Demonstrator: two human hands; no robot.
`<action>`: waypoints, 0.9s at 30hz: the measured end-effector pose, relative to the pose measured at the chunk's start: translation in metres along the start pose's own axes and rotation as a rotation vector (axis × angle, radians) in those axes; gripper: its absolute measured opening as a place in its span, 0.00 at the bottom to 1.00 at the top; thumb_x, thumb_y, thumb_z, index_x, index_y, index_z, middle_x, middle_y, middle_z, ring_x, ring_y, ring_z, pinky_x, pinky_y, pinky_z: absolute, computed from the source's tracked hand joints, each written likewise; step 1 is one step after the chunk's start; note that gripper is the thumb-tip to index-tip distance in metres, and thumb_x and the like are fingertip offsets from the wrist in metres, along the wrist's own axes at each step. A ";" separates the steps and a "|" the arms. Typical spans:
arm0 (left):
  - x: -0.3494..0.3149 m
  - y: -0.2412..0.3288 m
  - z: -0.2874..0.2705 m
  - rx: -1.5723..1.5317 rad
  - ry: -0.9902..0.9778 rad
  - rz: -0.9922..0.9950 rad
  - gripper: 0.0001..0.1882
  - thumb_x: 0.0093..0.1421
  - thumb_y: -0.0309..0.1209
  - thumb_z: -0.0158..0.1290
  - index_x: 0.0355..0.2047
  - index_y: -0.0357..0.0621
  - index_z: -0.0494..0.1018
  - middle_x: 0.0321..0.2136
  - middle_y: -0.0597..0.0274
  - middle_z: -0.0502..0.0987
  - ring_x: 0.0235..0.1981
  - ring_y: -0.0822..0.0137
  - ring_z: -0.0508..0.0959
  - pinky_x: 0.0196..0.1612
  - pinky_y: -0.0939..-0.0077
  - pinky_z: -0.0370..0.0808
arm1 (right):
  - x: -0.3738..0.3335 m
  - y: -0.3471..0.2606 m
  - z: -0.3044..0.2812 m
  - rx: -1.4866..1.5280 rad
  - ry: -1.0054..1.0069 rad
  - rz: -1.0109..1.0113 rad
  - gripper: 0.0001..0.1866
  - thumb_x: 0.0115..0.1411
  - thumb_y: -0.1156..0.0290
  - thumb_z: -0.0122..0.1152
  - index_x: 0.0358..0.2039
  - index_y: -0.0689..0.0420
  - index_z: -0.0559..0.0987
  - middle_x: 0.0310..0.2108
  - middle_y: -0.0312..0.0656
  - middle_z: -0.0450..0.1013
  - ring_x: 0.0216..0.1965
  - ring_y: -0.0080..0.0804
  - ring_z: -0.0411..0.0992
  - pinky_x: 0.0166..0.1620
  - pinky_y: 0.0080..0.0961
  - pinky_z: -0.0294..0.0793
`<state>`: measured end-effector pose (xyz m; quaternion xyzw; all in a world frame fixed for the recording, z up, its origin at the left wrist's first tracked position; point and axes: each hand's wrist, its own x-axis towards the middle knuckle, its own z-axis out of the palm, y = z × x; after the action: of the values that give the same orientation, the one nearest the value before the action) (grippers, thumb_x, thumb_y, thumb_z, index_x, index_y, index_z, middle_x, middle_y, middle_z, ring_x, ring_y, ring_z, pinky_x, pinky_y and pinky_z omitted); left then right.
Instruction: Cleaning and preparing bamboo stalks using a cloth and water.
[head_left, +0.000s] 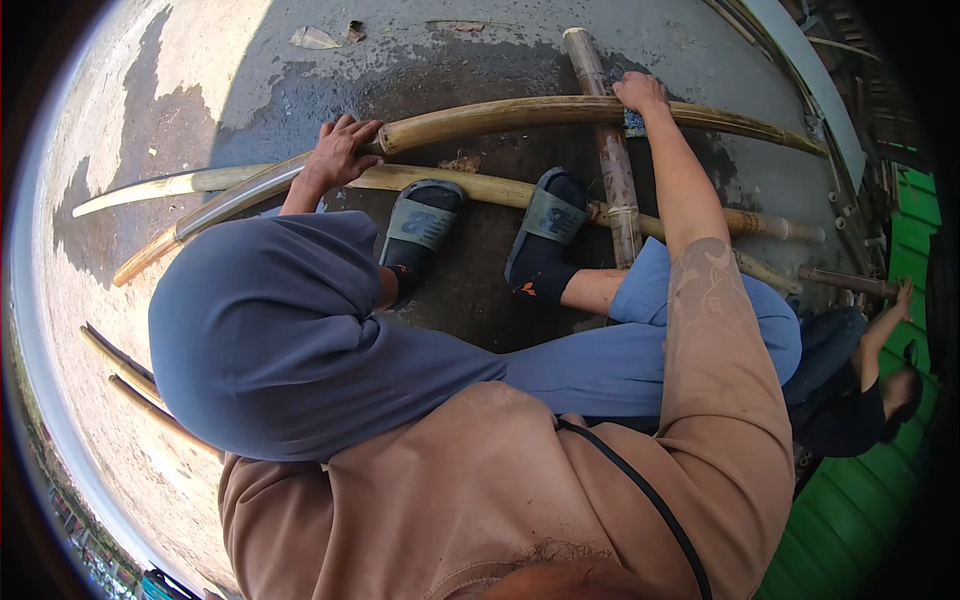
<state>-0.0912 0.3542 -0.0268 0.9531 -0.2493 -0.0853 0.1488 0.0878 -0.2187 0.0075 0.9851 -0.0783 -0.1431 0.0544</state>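
A long split bamboo pole (500,115) lies crosswise in front of my feet, its left part pale and wet-looking. My left hand (340,155) holds it left of the middle, fingers over the far side and thumb on the near side. My right hand (642,92) is closed on a small blue speckled cloth or pad (634,123), pressed against the pole's right part; the fingers largely hide it. Beneath the pole there, a thicker brown bamboo pole (612,165) crosses it, pointing away from me.
Another bamboo pole (480,186) lies closer, under my sandals (423,215). More bamboo pieces (125,360) lie at the left on the wet, stained concrete floor (400,60). At the right, another person (850,400) sits beside green corrugated sheeting (850,510), a hand near a bamboo pole (848,282).
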 end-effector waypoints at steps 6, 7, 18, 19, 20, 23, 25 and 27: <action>-0.032 -0.038 0.010 -0.117 0.249 0.010 0.36 0.56 0.37 0.68 0.64 0.45 0.69 0.55 0.55 0.76 0.60 0.48 0.72 0.61 0.51 0.68 | -0.051 -0.073 -0.017 0.065 0.003 0.093 0.30 0.64 0.45 0.59 0.59 0.50 0.82 0.61 0.50 0.77 0.65 0.51 0.73 0.65 0.47 0.72; -0.032 -0.037 0.015 -0.108 0.301 -0.014 0.35 0.56 0.34 0.67 0.63 0.45 0.69 0.57 0.54 0.75 0.61 0.48 0.73 0.64 0.50 0.66 | -0.058 -0.089 -0.013 0.101 -0.006 0.106 0.29 0.64 0.45 0.59 0.58 0.51 0.83 0.59 0.50 0.79 0.63 0.51 0.74 0.64 0.48 0.73; -0.010 0.021 0.044 0.078 0.301 -0.182 0.46 0.50 0.46 0.73 0.66 0.47 0.66 0.61 0.60 0.73 0.65 0.53 0.70 0.71 0.34 0.49 | -0.150 -0.323 0.042 0.591 0.200 -0.493 0.20 0.58 0.58 0.64 0.43 0.60 0.85 0.47 0.52 0.81 0.56 0.54 0.75 0.63 0.46 0.73; -0.018 0.008 0.046 0.115 0.349 -0.178 0.44 0.49 0.42 0.73 0.64 0.48 0.68 0.59 0.61 0.74 0.64 0.54 0.71 0.71 0.34 0.50 | -0.136 -0.295 0.033 0.524 0.232 -0.483 0.20 0.57 0.57 0.64 0.42 0.60 0.86 0.47 0.53 0.82 0.54 0.54 0.77 0.61 0.47 0.75; -0.023 -0.002 0.045 0.115 0.351 -0.198 0.44 0.49 0.42 0.73 0.64 0.48 0.68 0.59 0.61 0.74 0.64 0.54 0.71 0.71 0.34 0.50 | -0.116 -0.257 0.021 0.437 0.162 -0.399 0.21 0.58 0.55 0.64 0.44 0.59 0.86 0.49 0.54 0.82 0.54 0.55 0.77 0.60 0.48 0.76; -0.011 -0.010 0.038 0.142 0.411 -0.091 0.38 0.48 0.39 0.73 0.61 0.54 0.73 0.56 0.61 0.76 0.62 0.52 0.70 0.67 0.41 0.56 | -0.042 -0.087 0.019 0.346 0.192 0.033 0.26 0.59 0.51 0.65 0.49 0.58 0.86 0.53 0.56 0.81 0.56 0.57 0.78 0.61 0.48 0.76; 0.021 0.003 0.025 0.080 0.347 -0.061 0.37 0.49 0.40 0.72 0.61 0.54 0.74 0.55 0.60 0.76 0.62 0.51 0.70 0.66 0.42 0.57 | -0.011 0.065 0.032 0.314 0.398 0.168 0.22 0.59 0.49 0.66 0.40 0.56 0.84 0.44 0.54 0.82 0.49 0.55 0.80 0.54 0.45 0.77; 0.011 -0.012 0.012 0.043 0.212 -0.110 0.37 0.52 0.42 0.70 0.63 0.54 0.73 0.57 0.59 0.77 0.62 0.51 0.70 0.68 0.40 0.55 | -0.001 0.075 0.023 0.374 0.385 0.136 0.23 0.58 0.49 0.66 0.38 0.59 0.82 0.42 0.54 0.82 0.48 0.55 0.79 0.53 0.45 0.77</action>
<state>-0.0794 0.3556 -0.0430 0.9720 -0.1812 0.0134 0.1488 0.0697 -0.2944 -0.0042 0.9796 -0.1577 0.0675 -0.1051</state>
